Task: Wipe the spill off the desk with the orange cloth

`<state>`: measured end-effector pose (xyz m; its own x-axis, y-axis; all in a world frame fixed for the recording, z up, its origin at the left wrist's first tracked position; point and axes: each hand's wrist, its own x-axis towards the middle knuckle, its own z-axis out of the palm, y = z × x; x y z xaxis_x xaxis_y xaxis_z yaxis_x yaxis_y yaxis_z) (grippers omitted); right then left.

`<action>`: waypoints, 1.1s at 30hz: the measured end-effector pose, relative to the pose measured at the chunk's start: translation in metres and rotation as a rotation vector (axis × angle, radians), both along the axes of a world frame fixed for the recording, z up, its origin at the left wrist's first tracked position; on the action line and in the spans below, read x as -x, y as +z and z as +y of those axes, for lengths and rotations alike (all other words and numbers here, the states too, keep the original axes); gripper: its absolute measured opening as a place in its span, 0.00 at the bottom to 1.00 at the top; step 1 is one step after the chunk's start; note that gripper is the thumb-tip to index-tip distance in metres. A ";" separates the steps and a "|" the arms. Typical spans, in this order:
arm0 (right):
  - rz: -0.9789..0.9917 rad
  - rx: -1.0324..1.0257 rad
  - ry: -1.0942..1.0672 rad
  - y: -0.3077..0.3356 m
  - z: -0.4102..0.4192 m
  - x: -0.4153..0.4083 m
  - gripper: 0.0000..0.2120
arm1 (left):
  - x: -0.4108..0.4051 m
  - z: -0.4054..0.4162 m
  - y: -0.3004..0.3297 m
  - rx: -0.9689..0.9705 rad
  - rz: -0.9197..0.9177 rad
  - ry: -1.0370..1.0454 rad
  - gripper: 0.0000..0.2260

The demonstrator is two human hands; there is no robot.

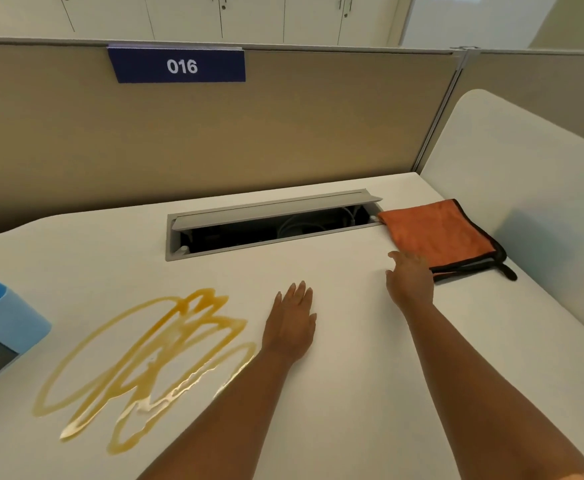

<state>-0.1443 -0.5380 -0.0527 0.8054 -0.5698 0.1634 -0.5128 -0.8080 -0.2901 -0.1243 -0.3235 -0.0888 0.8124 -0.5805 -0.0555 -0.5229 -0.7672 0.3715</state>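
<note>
A folded orange cloth (437, 233) with black trim lies at the back right of the white desk (370, 358). My right hand (411, 280) is stretched toward it, fingers apart, its fingertips at the cloth's near left edge and nothing in its grasp. A looping amber spill (152, 362) spreads over the desk's front left. My left hand (292, 323) rests flat on the desk just right of the spill, palm down, holding nothing.
An open cable tray (269, 226) with a raised grey lid cuts into the desk behind my hands. A blue box (3, 317) sits at the left edge. A beige partition with a "016" sign (179, 65) stands behind, and a white side panel (525, 174) closes the right.
</note>
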 end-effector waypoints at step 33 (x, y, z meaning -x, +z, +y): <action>0.031 0.210 -0.161 0.095 -0.058 -0.022 0.09 | -0.009 -0.024 -0.019 0.031 -0.192 0.124 0.22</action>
<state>-0.1221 -0.5957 0.0421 0.7135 -0.6471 0.2686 -0.6456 -0.7562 -0.1068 -0.1155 -0.3474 -0.1079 0.8716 -0.4744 0.1235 -0.4885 -0.8199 0.2986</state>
